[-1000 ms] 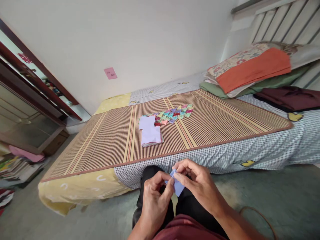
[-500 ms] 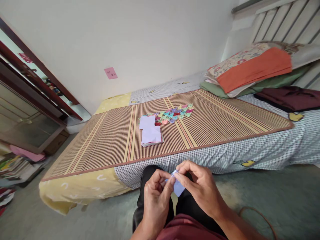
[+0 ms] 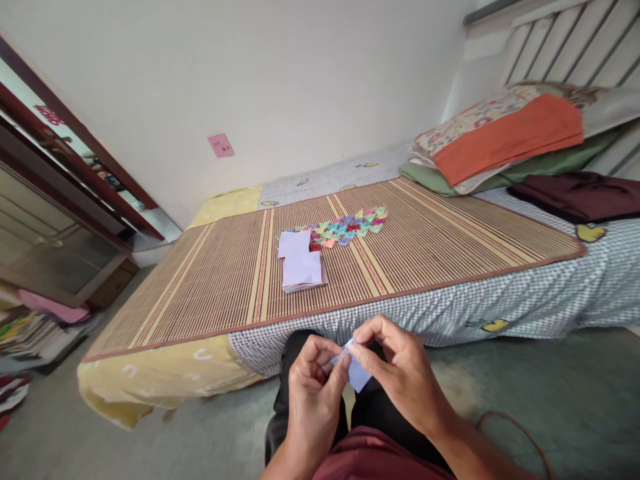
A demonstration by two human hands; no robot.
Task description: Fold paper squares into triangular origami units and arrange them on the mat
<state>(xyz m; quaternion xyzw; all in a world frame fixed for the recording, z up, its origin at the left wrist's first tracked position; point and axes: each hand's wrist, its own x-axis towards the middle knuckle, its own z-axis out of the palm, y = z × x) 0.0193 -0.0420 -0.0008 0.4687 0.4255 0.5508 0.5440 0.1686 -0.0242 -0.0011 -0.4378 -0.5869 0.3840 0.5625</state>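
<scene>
A small folded piece of lilac-blue paper [image 3: 359, 375] is held over my lap, between both hands. My left hand [image 3: 316, 381] pinches its left edge between thumb and fingers. At the upper right edge, my right hand [image 3: 393, 363] grips the same paper, with thumb and forefinger close to the left thumb. The fingers hide part of the top fold. On the bed lies a stack of square lilac paper [image 3: 303, 269], with another lilac sheet [image 3: 295, 243] overlapping behind it. Beside them are rows of small folded paper pieces [image 3: 345, 229] in many colours.
A striped bamboo mat [image 3: 200, 287] covers much of the bed. Folded bedding with an orange band [image 3: 515, 137] is piled at the right, near dark maroon cloth [image 3: 580, 195]. Piled papers [image 3: 40, 340] and a cabinet [image 3: 55, 243] stand at the left.
Both hands keep their pinch on the paper and have barely moved. The view has shifted very slightly.
</scene>
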